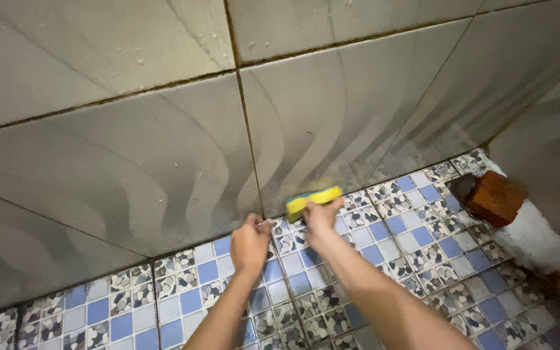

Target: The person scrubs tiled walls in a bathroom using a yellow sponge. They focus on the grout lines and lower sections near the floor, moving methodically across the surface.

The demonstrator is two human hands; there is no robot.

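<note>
My right hand (322, 217) is closed around a yellow sponge (314, 201), fingers wrapped over its lower edge. The sponge has what looks like a green or blue layer on its far side, though it is blurred and I cannot be sure. It sits pressed where the wall (163, 149) meets the floor (384, 246), just right of a vertical grout line (249, 142).

My left hand (250, 245) is just beside the right one, to its left, curled into a loose fist low over the floor at the foot of the wall. Something small and pale shows between its thumb and fingers, but it is too small for me to tell what it is, so I cannot say whether that hand grips anything.

The wall is made of large grey tiles with a wavy pattern and brownish grout lines, with pale specks on them. The floor is a mosaic of small squares: blue, pale blue, and pebble-patterned ones.

Off to the right, well apart from my hands, 1 reddish-brown brick (495, 198) lies tilted in the corner, resting on a pale raised ledge (539, 240) that runs along the right-hand wall. Both my forearms are bare and reach up from the bottom of the view.
</note>
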